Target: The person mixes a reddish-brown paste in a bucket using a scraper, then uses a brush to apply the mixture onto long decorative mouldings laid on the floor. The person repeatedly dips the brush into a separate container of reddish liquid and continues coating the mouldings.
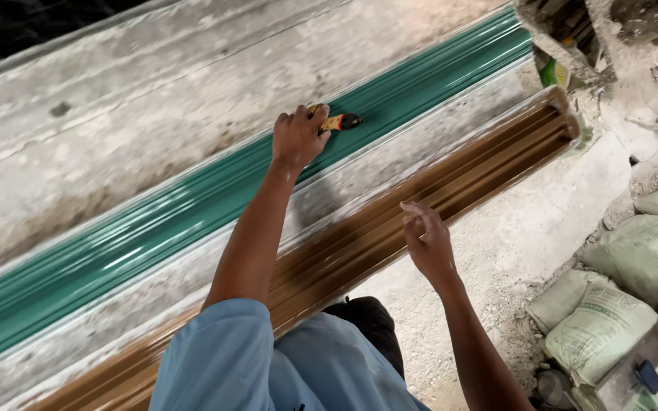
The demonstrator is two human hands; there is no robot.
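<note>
Green ribbed profile (215,194), long and glossy under a clear wrap, lies diagonally from the lower left to the upper right, and it is the longest thing here. Its far edge rests beside a wide grey concrete surface (131,99), rough and stained. On its near side runs a pale dusty strip, and then a brown ribbed profile (436,179), also wrapped, lies parallel to the green one and ends at the upper right with its cut end visible. Beyond the brown profile, on the right, the ground (542,221) is pale and dusty, and it gives some open room up to the sacks.

Several grey-green sacks (634,281) lie piled at the right edge, full and closed; what is in them I cannot tell. More rubble and boards are at the upper right corner.

The left hand (296,138) is clenched around an orange utility knife (336,122), whose dark tip rests on the green profile near its middle. The right hand (426,240) is loose, fingers slightly bent, holding nothing; it hovers over the near edge of the brown profile, and contact I cannot tell.
</note>
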